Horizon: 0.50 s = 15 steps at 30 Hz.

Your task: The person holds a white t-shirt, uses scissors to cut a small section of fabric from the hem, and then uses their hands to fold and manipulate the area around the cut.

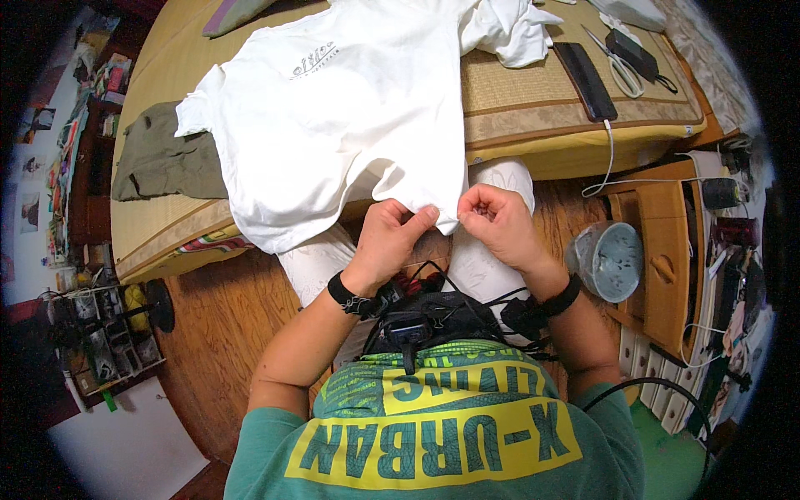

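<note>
A white T-shirt (333, 125) with a small dark print lies spread over the bed, its near edge hanging down over my lap. My left hand (388, 237) is closed, thumb and forefinger pinching the shirt's edge. Just right of that, my right hand (503, 228) is closed in a pinch beside the shirt's lower corner. Whatever its fingertips hold, if anything, is too small to make out. Both wrists wear black bands.
On the bed's woven mat (517, 100) lie a dark phone (586, 82) on a white cable, scissors (624, 77) and a black case (631, 55). Olive cloth (167, 154) sits left of the shirt. A translucent bin (612, 261) stands at right beside a wooden drawer cabinet (662, 258).
</note>
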Available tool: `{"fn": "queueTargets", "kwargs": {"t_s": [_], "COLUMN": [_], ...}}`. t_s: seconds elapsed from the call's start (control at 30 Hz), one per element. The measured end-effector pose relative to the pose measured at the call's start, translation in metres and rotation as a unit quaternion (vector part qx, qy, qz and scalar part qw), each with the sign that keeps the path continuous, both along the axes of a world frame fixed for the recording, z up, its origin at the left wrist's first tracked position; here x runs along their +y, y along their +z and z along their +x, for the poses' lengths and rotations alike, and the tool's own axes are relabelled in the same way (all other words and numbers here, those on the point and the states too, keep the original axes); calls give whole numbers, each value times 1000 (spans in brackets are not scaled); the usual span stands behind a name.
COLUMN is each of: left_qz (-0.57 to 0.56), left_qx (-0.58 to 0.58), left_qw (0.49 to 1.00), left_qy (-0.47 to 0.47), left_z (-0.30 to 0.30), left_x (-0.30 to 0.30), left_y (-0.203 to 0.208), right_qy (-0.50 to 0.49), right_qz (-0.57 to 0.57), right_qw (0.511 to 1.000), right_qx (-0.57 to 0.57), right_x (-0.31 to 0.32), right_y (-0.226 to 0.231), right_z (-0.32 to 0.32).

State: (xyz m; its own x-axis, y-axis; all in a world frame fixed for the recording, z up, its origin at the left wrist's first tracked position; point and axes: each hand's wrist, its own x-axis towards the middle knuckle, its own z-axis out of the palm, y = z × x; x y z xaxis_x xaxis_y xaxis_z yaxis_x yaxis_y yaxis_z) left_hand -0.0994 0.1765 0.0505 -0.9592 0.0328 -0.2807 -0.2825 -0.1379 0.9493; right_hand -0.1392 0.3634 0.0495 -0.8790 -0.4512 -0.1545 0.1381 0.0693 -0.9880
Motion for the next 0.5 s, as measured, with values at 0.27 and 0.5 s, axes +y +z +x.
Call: {"fn": "queueTargets", "kwargs": {"t_s": [0.27,0.5], "left_qz": [-209,-255], "left_qx": [99,33], "left_qw": [973,965], "left_qy": [1,53], "left_z": [-15,-21], "left_x": [-1,-22], "left_y": [-8,-40], "right_qy": [79,154], "right_qz": [-88,-152], "right_qw": [990,976], "right_qx": [-79,-16], "right_x": [5,4], "right_y": [12,36], "right_z": [3,14]}}
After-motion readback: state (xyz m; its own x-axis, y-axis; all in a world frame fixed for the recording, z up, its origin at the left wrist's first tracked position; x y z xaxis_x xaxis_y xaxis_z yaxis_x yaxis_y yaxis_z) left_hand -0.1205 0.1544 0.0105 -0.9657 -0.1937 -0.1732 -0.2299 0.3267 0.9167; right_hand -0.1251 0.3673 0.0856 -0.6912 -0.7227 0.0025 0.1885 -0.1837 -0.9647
